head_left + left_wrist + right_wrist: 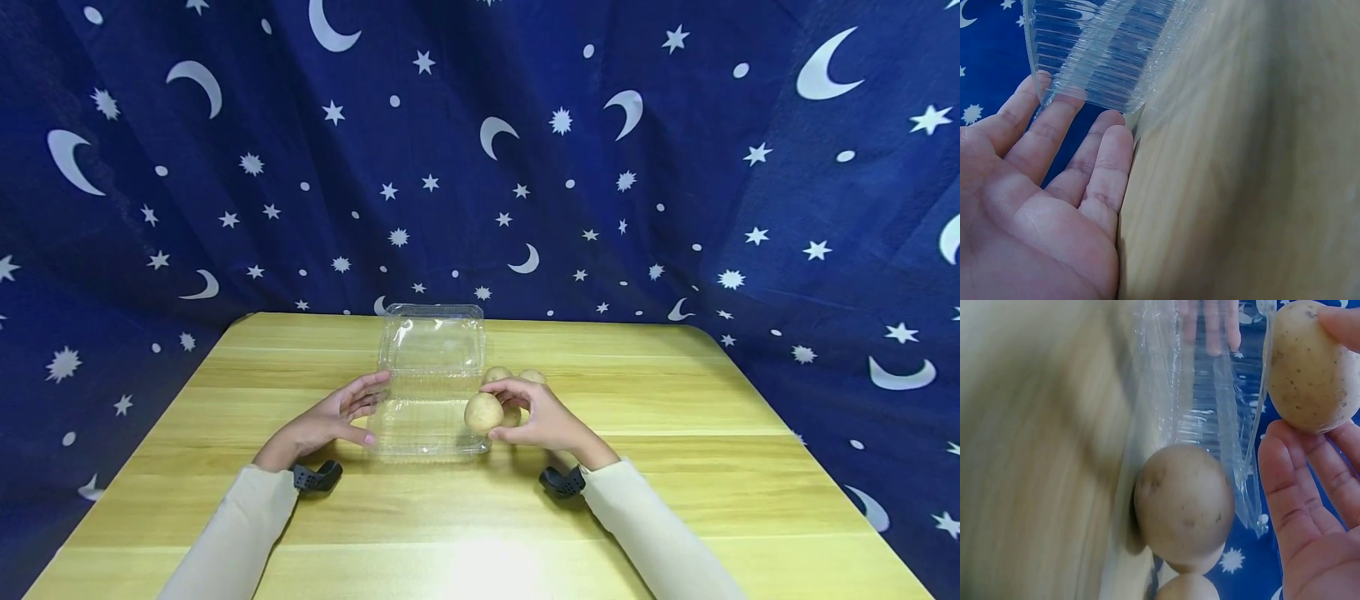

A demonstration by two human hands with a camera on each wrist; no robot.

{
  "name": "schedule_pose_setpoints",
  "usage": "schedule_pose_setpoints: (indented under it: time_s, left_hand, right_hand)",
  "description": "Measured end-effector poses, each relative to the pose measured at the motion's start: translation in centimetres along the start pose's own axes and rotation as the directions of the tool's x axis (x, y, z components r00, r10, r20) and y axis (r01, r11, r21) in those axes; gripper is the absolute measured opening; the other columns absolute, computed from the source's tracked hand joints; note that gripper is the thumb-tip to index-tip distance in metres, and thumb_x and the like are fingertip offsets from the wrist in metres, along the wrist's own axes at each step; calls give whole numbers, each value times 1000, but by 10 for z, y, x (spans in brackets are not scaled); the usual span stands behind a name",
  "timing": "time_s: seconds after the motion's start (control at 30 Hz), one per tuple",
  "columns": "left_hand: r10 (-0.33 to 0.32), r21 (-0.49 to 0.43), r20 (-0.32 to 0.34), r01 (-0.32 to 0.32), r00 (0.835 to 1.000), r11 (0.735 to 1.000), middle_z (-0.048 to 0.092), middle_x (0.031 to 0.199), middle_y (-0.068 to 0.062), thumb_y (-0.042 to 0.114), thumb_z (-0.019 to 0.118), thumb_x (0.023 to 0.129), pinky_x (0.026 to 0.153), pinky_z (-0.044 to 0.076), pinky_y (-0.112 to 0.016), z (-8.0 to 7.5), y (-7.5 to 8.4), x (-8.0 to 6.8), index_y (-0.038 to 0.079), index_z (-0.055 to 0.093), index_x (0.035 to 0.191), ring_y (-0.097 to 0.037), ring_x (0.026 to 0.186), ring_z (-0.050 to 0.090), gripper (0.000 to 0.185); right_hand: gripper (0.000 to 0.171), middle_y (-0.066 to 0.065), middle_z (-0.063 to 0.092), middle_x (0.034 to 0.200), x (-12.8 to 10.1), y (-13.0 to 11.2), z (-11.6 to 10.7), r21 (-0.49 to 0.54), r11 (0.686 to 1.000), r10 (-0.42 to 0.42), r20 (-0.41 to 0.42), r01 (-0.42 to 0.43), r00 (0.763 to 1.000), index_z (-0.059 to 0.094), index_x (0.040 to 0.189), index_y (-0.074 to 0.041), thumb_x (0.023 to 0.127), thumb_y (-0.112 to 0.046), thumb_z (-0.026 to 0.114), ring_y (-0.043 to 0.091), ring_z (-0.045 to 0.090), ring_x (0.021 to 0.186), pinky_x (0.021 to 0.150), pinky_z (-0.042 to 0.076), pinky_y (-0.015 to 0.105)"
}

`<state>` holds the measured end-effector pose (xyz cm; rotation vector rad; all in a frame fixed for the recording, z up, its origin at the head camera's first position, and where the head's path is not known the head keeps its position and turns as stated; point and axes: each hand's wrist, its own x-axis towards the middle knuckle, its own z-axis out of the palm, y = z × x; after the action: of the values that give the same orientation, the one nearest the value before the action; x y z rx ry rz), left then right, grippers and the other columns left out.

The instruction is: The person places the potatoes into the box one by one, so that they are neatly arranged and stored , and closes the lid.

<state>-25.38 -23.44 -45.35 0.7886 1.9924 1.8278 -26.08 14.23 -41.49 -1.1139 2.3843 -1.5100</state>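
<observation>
Head view: wooden tabletop (675, 433) before a blue cloth (225, 167) with moons and stars. Clear box (427, 417) at centre, lid (432, 337) tilted up at the far side. Left hand (330, 421) at the box's left edge, fingers straight and relaxed, fingertips touching the plastic, gripping nothing. Right hand (540, 417) just right of the box, fingers and thumb curled round a potato (483, 412), held above the box's right rim. More potatoes (517, 377) on the tabletop behind that hand, partly hidden. Cream sleeves (240, 533) on both arms. Left wrist view: left hand (1041, 206) palm up and flat, fingers (1107, 169) straight, tips against the ribbed wall of the box (1097, 56); tabletop (1241, 187) blurred beside it. Right wrist view: right hand (1316, 506) pinching the potato (1310, 369) between thumb and fingers at upper right; second potato (1184, 503) lying against the box (1210, 406) wall, a third (1186, 589) just beyond it at the lower edge; tabletop (1035, 456) blurred at left.
</observation>
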Motion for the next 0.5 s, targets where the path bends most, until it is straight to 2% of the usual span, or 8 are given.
schedule_pose_setpoints:
  time_s: [0.2, 0.5]
  left_hand:
    - [-22, -12, -11, 22, 1000, 1000, 13, 163, -24, -2, 76, 81, 110, 35, -20, 1, 2, 0, -1, 16, 157, -47, 146, 17, 98]
    - [-10, -4, -1, 10, 1000, 1000, 12, 162, -27, -2, 76, 82, 111, 34, -21, 0, 1, 0, -4, 15, 156, -49, 145, 16, 96]
  right_hand:
    - [57, 8, 64, 118, 5, -4, 5, -40, 999, -6, 4, 6, 1000, 64, 127, -3, 74, -7, 85, 23, 61, 102, 91, 55, 38]
    - [57, 6, 64, 116, 14, -11, 12, -74, 997, -4, -6, 4, 1000, 65, 127, -3, 74, -8, 86, 19, 60, 100, 89, 56, 42]
